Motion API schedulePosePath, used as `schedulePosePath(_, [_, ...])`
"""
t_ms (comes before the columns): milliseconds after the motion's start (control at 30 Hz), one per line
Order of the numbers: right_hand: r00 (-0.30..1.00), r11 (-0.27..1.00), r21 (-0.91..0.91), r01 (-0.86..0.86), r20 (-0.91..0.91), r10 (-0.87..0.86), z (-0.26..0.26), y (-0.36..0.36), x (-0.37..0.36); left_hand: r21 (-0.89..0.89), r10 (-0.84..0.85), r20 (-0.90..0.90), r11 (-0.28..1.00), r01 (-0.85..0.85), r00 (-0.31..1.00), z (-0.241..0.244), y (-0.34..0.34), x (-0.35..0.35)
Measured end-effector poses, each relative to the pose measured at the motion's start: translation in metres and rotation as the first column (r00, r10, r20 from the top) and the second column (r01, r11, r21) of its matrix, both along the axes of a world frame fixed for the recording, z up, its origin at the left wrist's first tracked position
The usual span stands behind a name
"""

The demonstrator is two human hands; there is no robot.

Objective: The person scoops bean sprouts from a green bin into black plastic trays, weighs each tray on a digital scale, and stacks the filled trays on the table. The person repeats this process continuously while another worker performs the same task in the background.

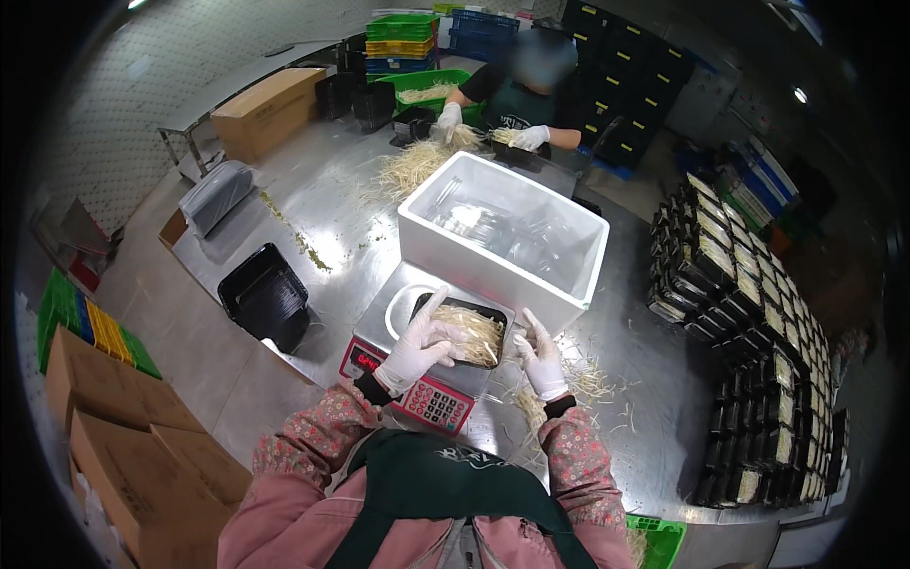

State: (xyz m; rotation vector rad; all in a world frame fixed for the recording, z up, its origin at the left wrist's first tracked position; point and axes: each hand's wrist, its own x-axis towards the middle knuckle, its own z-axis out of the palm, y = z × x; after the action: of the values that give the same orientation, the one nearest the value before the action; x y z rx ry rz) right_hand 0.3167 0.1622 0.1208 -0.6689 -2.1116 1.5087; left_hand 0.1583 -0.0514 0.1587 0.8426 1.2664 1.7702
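Observation:
A black plastic tray (502,334) of pale bean sprouts (475,328) sits on the steel platform of a digital scale (384,293). The scale has a red keypad panel (435,405) and a lit display. My left hand (419,348), in a white glove, lies over the tray's left side, fingers spread across the rim and sprouts. At the tray's right end is my right hand (542,361), also gloved, its fingers apart and nothing visible in them. Loose sprouts (586,377) are scattered on the steel table beside and behind that hand.
A white foam box (498,274) stands just beyond the scale. Nested empty black trays (263,295) are at left, near a grey wrapped bundle (217,198). Stacked filled trays (746,284) line the right. Opposite, a gloved co-worker (526,107) handles sprouts from a pile (412,167). Cardboard boxes (135,469) stand lower left.

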Motion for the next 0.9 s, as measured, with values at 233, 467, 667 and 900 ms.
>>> schedulePosePath(233, [0.993,0.994,-0.052,0.093,-0.063,-0.097,-0.037,0.013,-0.017,-0.266,0.073,-0.158,0.957,-0.113,0.985,-0.008,0.013,-0.032])
schedulePosePath(467, [0.916,0.906,0.422,0.038,0.348,-0.201,-0.033,0.013,-0.070,-0.253,0.277,-0.733,0.738,-0.626,0.622,-0.072,0.039,-0.092])
schedulePosePath(667, [0.994,0.938,-0.330,0.108,0.016,-0.109,-0.089,0.029,-0.079,-0.286,0.252,0.086,0.933,-0.218,0.964,-0.102,0.039,-0.109])
schedulePosePath(900, [0.967,0.867,-0.473,0.153,-0.109,-0.230,-0.104,0.022,-0.089,-0.337,0.412,-0.040,0.852,-0.401,0.910,-0.108,0.048,-0.100])
